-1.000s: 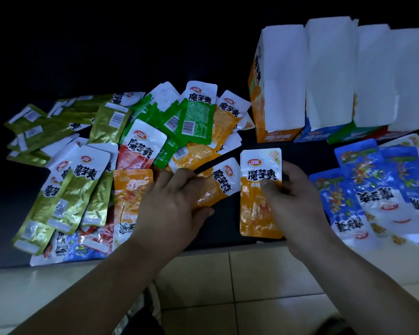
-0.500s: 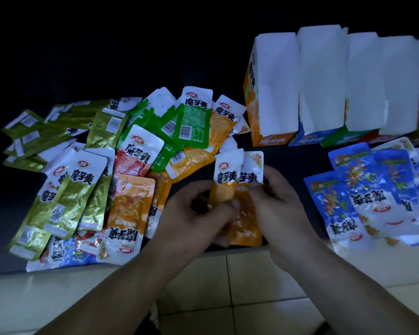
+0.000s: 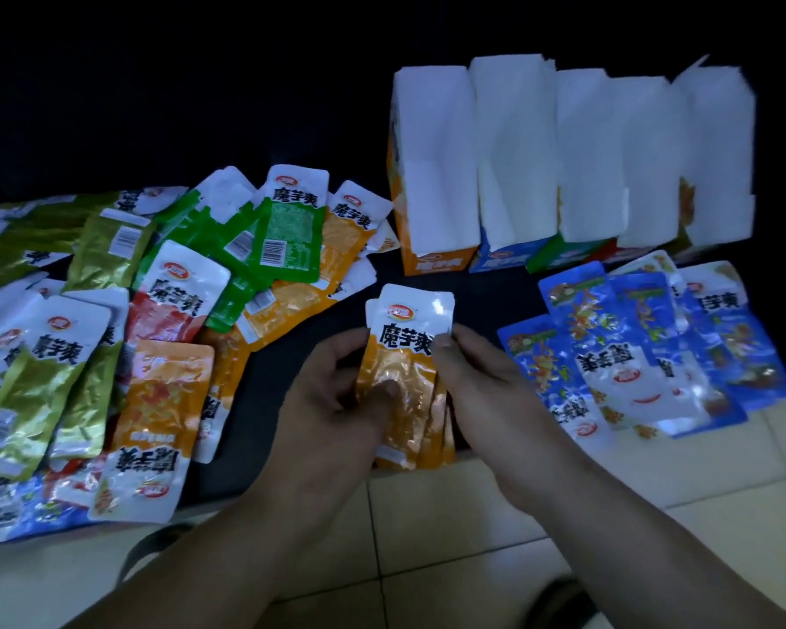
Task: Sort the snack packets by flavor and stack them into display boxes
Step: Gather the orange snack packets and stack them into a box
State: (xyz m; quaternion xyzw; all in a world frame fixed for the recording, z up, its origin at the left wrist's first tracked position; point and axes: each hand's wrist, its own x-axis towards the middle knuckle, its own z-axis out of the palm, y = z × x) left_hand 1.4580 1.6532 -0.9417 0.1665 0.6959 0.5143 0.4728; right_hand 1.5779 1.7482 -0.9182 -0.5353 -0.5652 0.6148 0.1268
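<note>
Both hands hold a small stack of orange snack packets (image 3: 409, 356) upright over the dark table's front edge. My left hand (image 3: 336, 401) grips the stack from the left, thumb pressed on its front. My right hand (image 3: 477, 379) pinches its right edge near the white top. A mixed pile of packets (image 3: 164, 320) in gold-green, green, red, orange and blue covers the table's left side. Blue packets (image 3: 631, 347) lie fanned out at the right. A row of open display boxes stands behind: the orange box (image 3: 432, 261) is leftmost, then the blue box (image 3: 495, 258) and others.
The boxes' tall white inner flaps (image 3: 563, 147) stand upright at the back right. A dark table (image 3: 291, 374) carries everything; its front edge meets pale floor tiles (image 3: 473, 515) below my forearms. A dark shoe (image 3: 559, 601) shows on the floor.
My left hand brought a second orange packet over to the one in my right hand. The two now sit together as one aligned stack held by both hands.
</note>
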